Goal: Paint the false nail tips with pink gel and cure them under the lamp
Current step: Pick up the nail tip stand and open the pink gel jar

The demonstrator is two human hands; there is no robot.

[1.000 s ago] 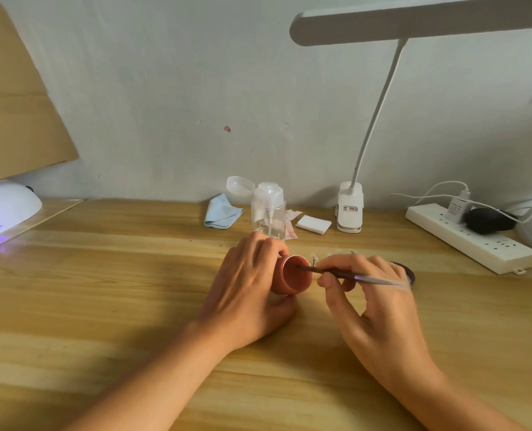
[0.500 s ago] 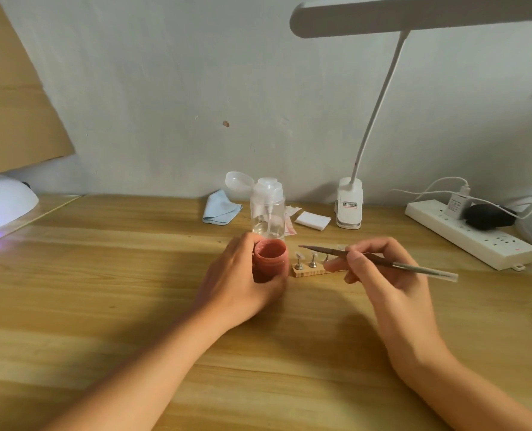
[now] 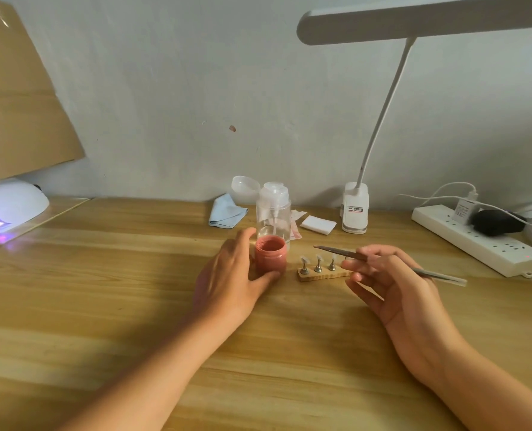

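I judge painting is about to start. My left hand (image 3: 230,275) wraps the open pink gel jar (image 3: 270,255). My right hand (image 3: 392,284) pinches the brush (image 3: 382,262), its tip above the nail tips (image 3: 318,260), which stand just right of the jar. Next comes a fine, steady downstroke. The curing lamp (image 3: 9,203) glows far left of the jar, with a wide run of surface (image 3: 118,290) between. A pump bottle (image 3: 273,213) crowds in just behind.

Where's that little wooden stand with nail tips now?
In the head view, the wooden stand sits on the table, just right of the pink gel jar that the left hand grips; the right hand, holding the brush, covers its right end.
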